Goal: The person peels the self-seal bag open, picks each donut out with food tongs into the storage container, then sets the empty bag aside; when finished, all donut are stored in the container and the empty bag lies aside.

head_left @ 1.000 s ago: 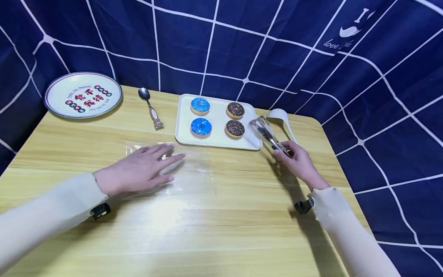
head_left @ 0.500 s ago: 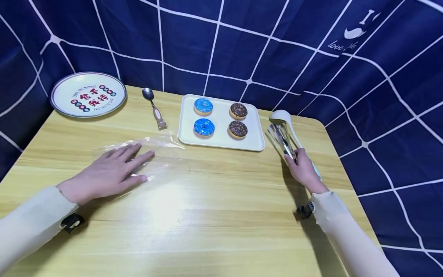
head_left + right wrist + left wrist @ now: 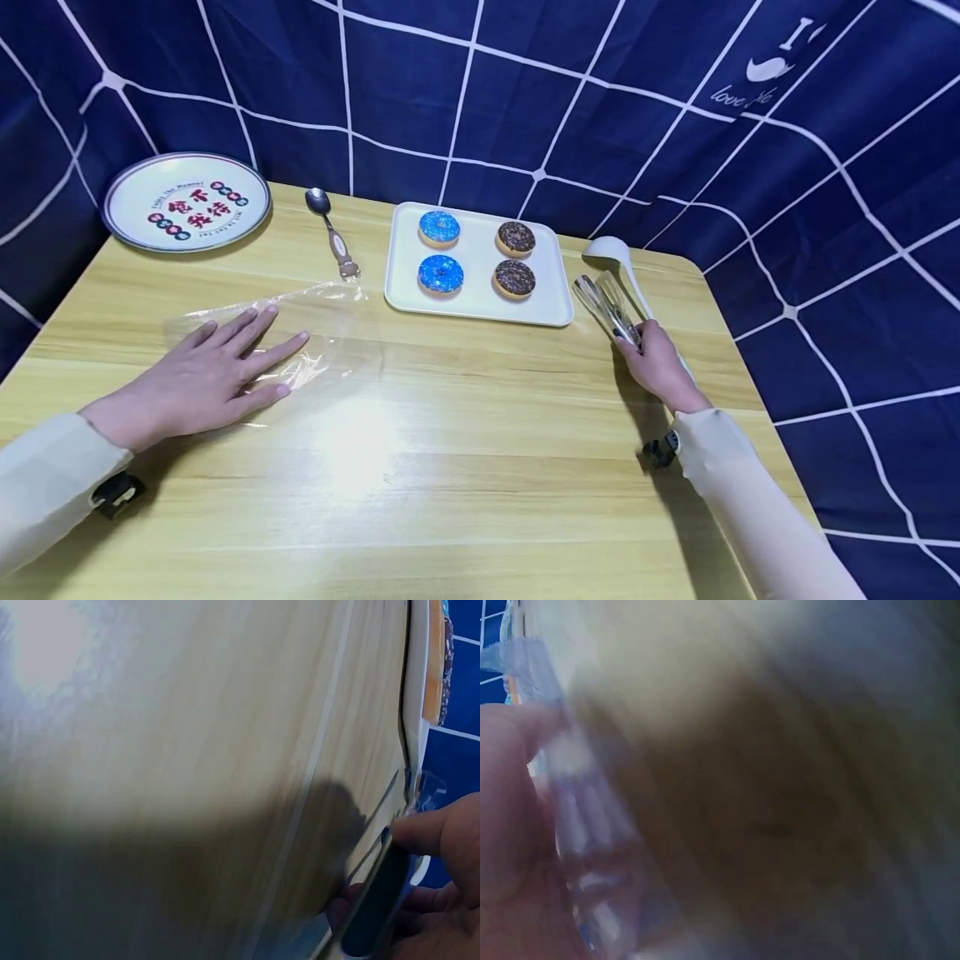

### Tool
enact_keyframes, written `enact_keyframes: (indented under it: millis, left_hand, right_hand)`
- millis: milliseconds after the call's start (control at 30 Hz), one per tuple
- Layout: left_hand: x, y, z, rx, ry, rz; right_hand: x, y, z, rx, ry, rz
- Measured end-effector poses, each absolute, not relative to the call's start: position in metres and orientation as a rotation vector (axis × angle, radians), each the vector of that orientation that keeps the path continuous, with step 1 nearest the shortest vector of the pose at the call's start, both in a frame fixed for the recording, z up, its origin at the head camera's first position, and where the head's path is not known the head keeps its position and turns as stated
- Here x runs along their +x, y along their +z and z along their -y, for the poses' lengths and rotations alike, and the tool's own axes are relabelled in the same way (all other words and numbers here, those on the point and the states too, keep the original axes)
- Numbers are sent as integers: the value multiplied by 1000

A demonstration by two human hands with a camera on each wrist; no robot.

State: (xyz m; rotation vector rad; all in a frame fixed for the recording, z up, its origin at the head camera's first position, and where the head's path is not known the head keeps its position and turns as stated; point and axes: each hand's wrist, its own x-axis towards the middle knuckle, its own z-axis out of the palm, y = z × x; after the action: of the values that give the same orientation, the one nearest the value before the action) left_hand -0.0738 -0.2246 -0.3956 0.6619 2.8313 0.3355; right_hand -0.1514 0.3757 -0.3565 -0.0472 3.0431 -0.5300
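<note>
My left hand (image 3: 202,375) lies palm down with fingers spread on a thin sheet of clear plastic (image 3: 330,329), possibly a bag, at the left of the table. In the left wrist view, crinkled plastic shows beside the blurred hand. At the right, my right hand (image 3: 660,367) grips metal food tongs (image 3: 609,304) by the handle end. The tongs' head points away, between the tray and a white ladle (image 3: 609,247). Part of the ladle's handle is hidden behind the right hand. In the right wrist view, the thumb presses on the tongs' dark handle (image 3: 379,900).
A white tray (image 3: 477,250) at the back holds two blue-iced donuts (image 3: 441,274) and two chocolate ones (image 3: 514,279). A spoon (image 3: 337,243) and an oval plate (image 3: 138,187) lie to its left. A blue curtain (image 3: 405,92) hangs behind the table.
My left hand has slid left, and the plastic has moved with it. My right hand has brought the tongs from the tray's right corner down beside the ladle.
</note>
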Motion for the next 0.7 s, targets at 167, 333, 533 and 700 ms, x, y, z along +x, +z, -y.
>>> enact_keyframes:
  millis: [167, 333, 533, 700]
  left_hand:
    - [-74, -397, 230, 692, 374, -2808]
    - [-75, -397, 234, 701, 419, -2777]
    - [-77, -394, 235, 713, 457, -2760]
    - [-78, -393, 234, 718, 478, -2758]
  right_hand:
    - [-152, -357, -378, -94, -509, -3032]
    - [-152, -355, -379, -94, -521, -3019]
    - [-150, -355, -381, -58, -532, -3007]
    - [-151, -354, -382, -66, -542, -3013]
